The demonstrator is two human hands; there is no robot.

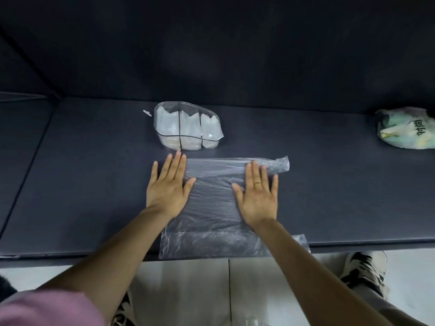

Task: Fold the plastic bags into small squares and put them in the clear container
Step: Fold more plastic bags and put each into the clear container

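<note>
the clear container (188, 128) stands toward the far edge of the dark padded surface (82, 184), a little left of its middle. dividers split it into three compartments side by side, and each holds pale folded plastic bags (168, 124) standing on edge; their count cannot be told. a small white scrap (147, 113) lies on the surface just left of the container.

the clear plastic bag (211, 208) being worked lies flat between the container and the near edge. its body runs from far to near, and its near end hangs slightly over the near edge of the surface. its far end is folded or rolled into a narrow band whose long axis runs left to right, with the band's right tip sticking out past the right hand.

the left hand (168, 187) lies flat with fingers straight and spread, pressing at the bag's left edge, fingertips close to the container. the right hand (257, 194), with a ring on one finger, lies flat with fingers straight, pressing on the bag's right part, fingertips on the band. neither hand grasps anything.

a crumpled printed bag (407, 128) sits at the far right of the surface, well apart. wide bare surface lies to the left and right of the clear plastic bag.
</note>
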